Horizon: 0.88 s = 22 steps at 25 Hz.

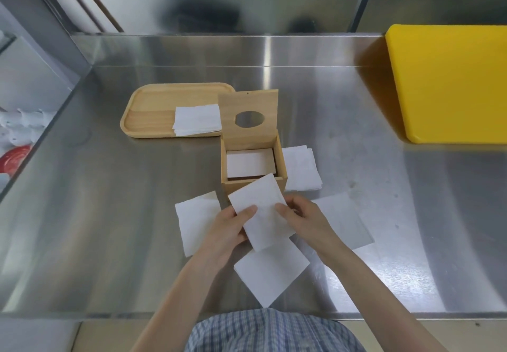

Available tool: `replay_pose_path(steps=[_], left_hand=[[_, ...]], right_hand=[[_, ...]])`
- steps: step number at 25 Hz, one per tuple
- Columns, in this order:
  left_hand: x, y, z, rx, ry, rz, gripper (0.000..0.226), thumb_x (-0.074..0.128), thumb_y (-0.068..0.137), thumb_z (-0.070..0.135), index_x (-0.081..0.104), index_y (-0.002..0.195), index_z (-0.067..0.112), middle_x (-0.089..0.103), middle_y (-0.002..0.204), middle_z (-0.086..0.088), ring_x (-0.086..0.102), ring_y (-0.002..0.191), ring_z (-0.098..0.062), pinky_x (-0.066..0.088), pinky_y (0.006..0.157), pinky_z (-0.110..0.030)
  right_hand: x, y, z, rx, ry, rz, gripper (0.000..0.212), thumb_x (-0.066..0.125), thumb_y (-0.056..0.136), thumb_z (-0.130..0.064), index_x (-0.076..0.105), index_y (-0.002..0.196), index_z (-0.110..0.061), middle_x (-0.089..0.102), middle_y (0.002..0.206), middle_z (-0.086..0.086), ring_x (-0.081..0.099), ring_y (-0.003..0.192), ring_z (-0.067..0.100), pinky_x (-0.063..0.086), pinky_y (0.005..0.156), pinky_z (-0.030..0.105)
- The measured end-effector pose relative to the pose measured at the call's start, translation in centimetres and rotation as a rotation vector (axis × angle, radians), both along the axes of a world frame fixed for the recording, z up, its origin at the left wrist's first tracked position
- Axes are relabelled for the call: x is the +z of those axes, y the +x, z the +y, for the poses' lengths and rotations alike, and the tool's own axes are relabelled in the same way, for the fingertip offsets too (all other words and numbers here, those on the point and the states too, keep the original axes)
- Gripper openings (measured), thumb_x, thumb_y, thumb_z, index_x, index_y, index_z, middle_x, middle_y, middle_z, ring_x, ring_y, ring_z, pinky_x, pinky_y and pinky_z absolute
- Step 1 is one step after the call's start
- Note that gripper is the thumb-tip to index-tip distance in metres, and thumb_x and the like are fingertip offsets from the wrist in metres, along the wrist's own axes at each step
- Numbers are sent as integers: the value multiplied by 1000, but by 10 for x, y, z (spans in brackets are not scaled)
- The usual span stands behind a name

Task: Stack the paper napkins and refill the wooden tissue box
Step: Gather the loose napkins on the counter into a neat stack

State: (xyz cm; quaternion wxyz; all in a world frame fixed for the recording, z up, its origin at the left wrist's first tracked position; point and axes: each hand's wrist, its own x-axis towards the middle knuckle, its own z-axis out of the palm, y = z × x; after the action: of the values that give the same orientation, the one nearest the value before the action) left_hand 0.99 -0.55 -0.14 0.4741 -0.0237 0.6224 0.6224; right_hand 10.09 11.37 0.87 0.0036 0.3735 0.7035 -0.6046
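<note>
The wooden tissue box [282, 180] stands mid-table with its lid [248, 106] tipped up; white napkins [248, 163] lie inside. Just in front of the box, my left hand [229, 228] and my right hand [304, 218] together hold one white napkin [263, 214] by its two sides. Loose napkins lie flat around my hands: one to the left [193, 221], one nearer me [270, 273], one to the right [343, 220]. A small napkin pile [301, 169] rests right of the box.
A wooden tray [149, 107] behind and left of the box carries a napkin stack [197, 119]. A yellow board [450, 82] lies at the far right of the steel table [109, 214]. A sink or recess with white and red items [16, 137] drops off at the left.
</note>
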Motion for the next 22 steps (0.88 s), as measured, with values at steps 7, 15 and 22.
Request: replay_pose_path(steps=[7,15,22], left_hand=[[-1,-10,-27,105,-62,121,19,51,92,16,59,109,13,66,106,-3,61,97,-20,49,73,-27],[-12,-12,-44,157,-51,67,29,46,95,17,56,121,9,64,115,-7,60,103,-24,49,73,-30],[-13,-15,-46,164,-52,62,30,42,95,15,53,122,8,62,114,-9,58,103,-26,47,81,-35]], right_hand=[[-5,11,6,230,384,-59,27,54,92,-25,58,118,-17,60,104,-6,54,83,1,36,65,-2],[-29,6,-19,703,642,-125,35,54,89,-21,53,124,-17,51,128,2,43,122,20,32,106,30],[-33,5,-18,742,816,-281,37,54,89,-25,50,125,-19,45,130,4,37,126,22,21,114,34]])
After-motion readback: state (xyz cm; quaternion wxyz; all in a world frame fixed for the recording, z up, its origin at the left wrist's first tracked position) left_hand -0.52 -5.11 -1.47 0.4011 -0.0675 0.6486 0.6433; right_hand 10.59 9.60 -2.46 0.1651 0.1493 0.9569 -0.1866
